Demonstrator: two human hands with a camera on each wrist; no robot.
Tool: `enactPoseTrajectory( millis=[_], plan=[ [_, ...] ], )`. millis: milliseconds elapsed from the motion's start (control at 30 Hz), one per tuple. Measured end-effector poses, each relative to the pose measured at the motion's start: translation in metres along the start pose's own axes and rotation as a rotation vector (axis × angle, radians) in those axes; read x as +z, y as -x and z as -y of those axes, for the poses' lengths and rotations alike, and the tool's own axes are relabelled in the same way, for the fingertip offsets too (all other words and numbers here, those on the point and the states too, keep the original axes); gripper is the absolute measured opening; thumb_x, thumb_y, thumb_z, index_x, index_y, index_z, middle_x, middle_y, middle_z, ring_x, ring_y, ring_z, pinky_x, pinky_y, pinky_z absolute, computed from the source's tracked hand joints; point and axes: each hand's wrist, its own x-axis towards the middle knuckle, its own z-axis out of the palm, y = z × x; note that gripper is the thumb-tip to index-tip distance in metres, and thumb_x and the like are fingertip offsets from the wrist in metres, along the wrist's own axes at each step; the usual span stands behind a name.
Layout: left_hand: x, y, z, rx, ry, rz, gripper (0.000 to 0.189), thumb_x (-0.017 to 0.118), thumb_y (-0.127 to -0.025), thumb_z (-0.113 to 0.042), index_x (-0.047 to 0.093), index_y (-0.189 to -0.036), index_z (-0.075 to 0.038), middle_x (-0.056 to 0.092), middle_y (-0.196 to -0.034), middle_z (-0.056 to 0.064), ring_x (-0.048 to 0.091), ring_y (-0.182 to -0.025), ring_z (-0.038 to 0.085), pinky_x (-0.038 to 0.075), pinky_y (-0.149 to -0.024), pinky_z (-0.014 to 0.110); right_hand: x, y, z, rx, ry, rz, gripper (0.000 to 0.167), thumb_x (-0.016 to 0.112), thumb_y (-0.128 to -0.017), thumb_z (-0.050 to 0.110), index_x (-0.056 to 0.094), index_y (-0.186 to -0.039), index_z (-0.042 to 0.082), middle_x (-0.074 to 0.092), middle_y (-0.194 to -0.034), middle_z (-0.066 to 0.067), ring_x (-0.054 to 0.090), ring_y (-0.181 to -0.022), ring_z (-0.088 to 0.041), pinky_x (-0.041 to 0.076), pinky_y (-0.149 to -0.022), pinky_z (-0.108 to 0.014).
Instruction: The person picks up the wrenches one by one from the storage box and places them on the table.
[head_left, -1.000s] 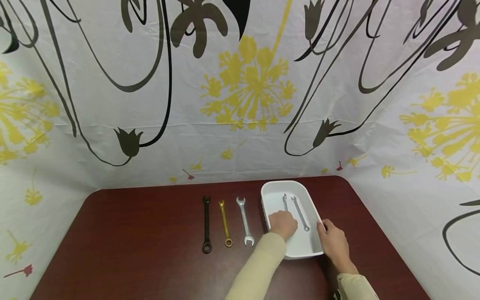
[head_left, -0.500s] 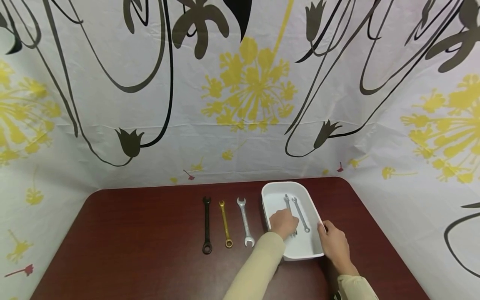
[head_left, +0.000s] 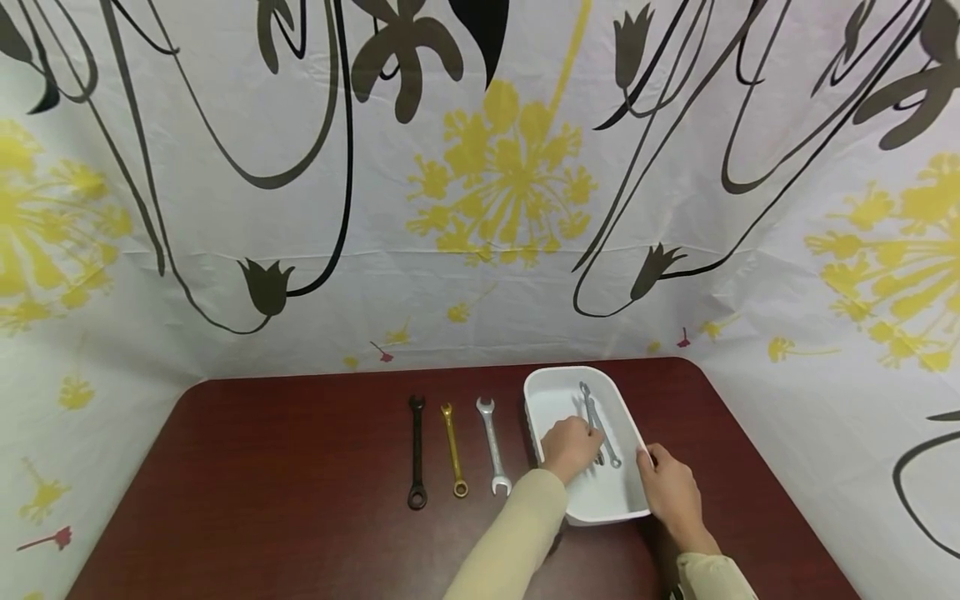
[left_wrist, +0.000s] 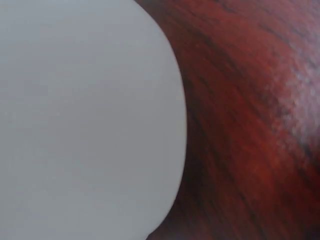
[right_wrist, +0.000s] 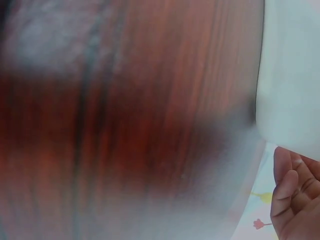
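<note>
My left hand reaches into a white plastic tray, its fingers gripping a small silver wrench. The head of that wrench points to the back of the tray, and my hand hides part of its shaft. A second silver wrench lies slanted in the tray, just right of the held one, and the two overlap in the head view. At the tray's right side, my right hand holds the rim. The right wrist view shows its curled fingers at the tray wall.
Left of the tray, a black wrench, a gold wrench and a larger silver open-end wrench lie side by side on the dark red table. Behind the table hangs a flower-patterned cloth.
The small wrench in my left hand has moved rightward to the second wrench, its head tilting along. My right hand stays on the rim. The head view has shifted slightly.
</note>
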Motion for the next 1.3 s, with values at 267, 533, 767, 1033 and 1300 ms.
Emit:
enactPoseTrajectory(
  millis=[267,533,767,1033,1300],
  plan=[
    [-0.002,0.002,-0.001,0.031,0.043,-0.05,0.042,0.056,-0.089,-0.031,0.04,-0.051,-0.021,0.041,-0.044,-0.009,0.04,-0.043,0.009,0.031,-0.047,0.025,0.002,0.002,0.0,-0.001,0.016,0.006,0.042,0.038,-0.102,0.034,0.06,-0.113,0.001,0.067,-0.101,-0.027,0.064,-0.081,-0.039,0.046,-0.066,-0.053],
    [-0.012,0.003,-0.009,0.053,0.084,-0.072,0.039,0.056,-0.087,-0.033,0.042,-0.052,-0.022,0.041,-0.047,-0.012,0.038,-0.046,0.008,0.03,-0.047,0.026,0.003,0.002,-0.002,0.005,0.008,0.0,0.041,0.037,-0.101,0.033,0.059,-0.114,0.001,0.066,-0.102,-0.027,0.064,-0.082,-0.04,0.046,-0.065,-0.053],
    [-0.022,0.004,-0.015,0.062,0.113,-0.105,0.034,0.056,-0.087,-0.034,0.048,-0.056,-0.023,0.045,-0.05,-0.013,0.04,-0.047,0.006,0.03,-0.048,0.025,0.0,0.0,-0.001,0.002,0.008,0.015,0.043,0.035,-0.102,0.033,0.058,-0.116,-0.001,0.066,-0.102,-0.029,0.064,-0.08,-0.039,0.046,-0.064,-0.052],
    [-0.034,0.003,-0.013,0.092,0.165,-0.149,0.029,0.056,-0.085,-0.032,0.055,-0.058,-0.024,0.047,-0.051,-0.015,0.041,-0.048,0.004,0.032,-0.048,0.023,-0.001,0.002,0.001,0.006,0.009,0.007,0.042,0.037,-0.102,0.033,0.058,-0.115,0.0,0.066,-0.103,-0.029,0.063,-0.082,-0.042,0.046,-0.066,-0.054],
    [-0.054,0.002,0.001,0.097,0.185,-0.166,0.033,0.054,-0.091,-0.033,0.051,-0.06,-0.023,0.046,-0.052,-0.014,0.041,-0.051,0.003,0.032,-0.052,0.024,0.0,0.002,-0.001,0.002,0.008,0.002,0.044,0.035,-0.102,0.035,0.058,-0.116,0.0,0.065,-0.105,-0.029,0.063,-0.086,-0.044,0.046,-0.069,-0.055]
  ],
)
